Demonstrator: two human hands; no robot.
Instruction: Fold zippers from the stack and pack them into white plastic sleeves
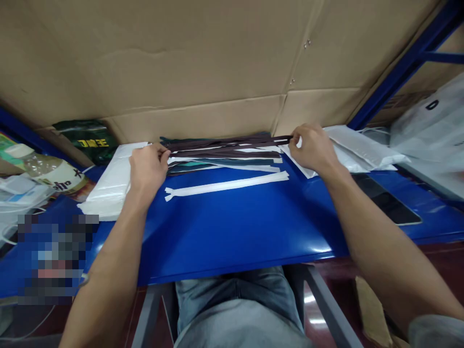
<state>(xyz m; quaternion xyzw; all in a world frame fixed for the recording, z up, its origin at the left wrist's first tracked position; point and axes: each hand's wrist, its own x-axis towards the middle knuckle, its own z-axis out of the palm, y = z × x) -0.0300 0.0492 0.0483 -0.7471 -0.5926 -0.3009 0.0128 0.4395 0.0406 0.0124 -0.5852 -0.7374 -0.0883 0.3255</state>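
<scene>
A white zipper (228, 185) lies alone on the blue tabletop, its split end to the left. Behind it is a pile of zippers (217, 153) in dark brown, dark green, teal and white, laid side to side. My left hand (148, 166) is closed in a pinch at the pile's left end, on the end of a dark brown zipper. At the other side my right hand (313, 147) pinches the right end of a dark brown zipper (281, 140), thumb and forefinger together. The fingertips partly hide both ends.
White plastic packets (116, 181) lie left of the pile, and more packets (362, 147) lie right. A phone (389, 200) rests on the right. A bottle (54, 169) and a dark green bag (89, 140) stand left. A cardboard wall (203, 63) backs the blue table (235, 237).
</scene>
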